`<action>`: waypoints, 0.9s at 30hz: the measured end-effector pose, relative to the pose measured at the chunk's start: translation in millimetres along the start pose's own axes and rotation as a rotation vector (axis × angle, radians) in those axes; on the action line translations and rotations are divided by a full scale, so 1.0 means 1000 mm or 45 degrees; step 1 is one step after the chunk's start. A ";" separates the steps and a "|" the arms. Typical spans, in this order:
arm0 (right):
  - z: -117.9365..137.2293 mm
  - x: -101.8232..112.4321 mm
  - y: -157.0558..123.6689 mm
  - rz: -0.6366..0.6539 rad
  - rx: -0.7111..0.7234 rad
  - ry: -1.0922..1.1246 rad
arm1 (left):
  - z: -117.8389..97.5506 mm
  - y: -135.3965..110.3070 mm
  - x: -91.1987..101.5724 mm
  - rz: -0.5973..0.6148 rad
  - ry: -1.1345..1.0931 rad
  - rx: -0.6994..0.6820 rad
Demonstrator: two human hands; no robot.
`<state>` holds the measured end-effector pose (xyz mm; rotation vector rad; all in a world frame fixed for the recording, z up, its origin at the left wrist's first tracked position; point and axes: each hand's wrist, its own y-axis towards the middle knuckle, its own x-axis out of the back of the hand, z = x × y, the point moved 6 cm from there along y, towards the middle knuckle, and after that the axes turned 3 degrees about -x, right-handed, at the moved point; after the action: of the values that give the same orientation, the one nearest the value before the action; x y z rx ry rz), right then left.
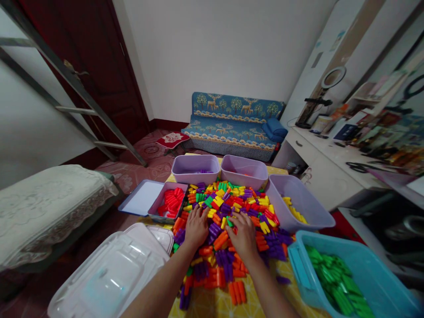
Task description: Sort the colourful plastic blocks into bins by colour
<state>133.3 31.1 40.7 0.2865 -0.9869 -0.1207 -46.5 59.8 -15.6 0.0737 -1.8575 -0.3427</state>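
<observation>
A heap of plastic toy blocks in orange, purple, yellow, red and green (228, 260) covers the middle of the table. My left hand (197, 226) lies over the left part of the heap, fingers stretched out and touching blocks. To its right, my right hand (243, 234) has a small green block (229, 222) between thumb and forefinger. Its other fingers rest on nearby pieces. Red blocks (172, 201) fill a metal tin left of the heap. Yellow blocks (294, 210) lie in a lilac bin (308, 207); green blocks (338, 278) lie in a turquoise bin (364, 251).
Two more lilac bins (195, 176) (244, 176) stand at the table's far edge, one with purple blocks (203, 172). White plastic lids (115, 265) lie at the left front. Beyond are a blue patterned sofa (228, 128), a stool (172, 140) and a cluttered desk (331, 154).
</observation>
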 end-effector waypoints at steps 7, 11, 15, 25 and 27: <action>0.033 -0.007 -0.035 0.169 0.045 -0.009 | 0.000 0.000 0.001 -0.003 0.008 -0.002; 0.031 -0.010 -0.040 0.211 0.036 -0.004 | 0.000 0.000 0.000 -0.008 0.004 -0.002; 0.013 -0.005 -0.033 0.056 -0.140 0.288 | 0.001 0.000 -0.001 -0.008 0.000 0.001; -0.028 -0.031 -0.042 -0.058 -1.087 1.846 | 0.000 0.000 0.001 -0.010 -0.012 0.003; -0.025 -0.031 -0.045 0.022 -1.147 1.919 | -0.001 0.000 0.001 -0.010 -0.011 0.001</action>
<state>138.6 0.1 -10.9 -0.4544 0.6051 -0.2590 -46.5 59.0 -14.4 0.0807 -1.8661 -0.3480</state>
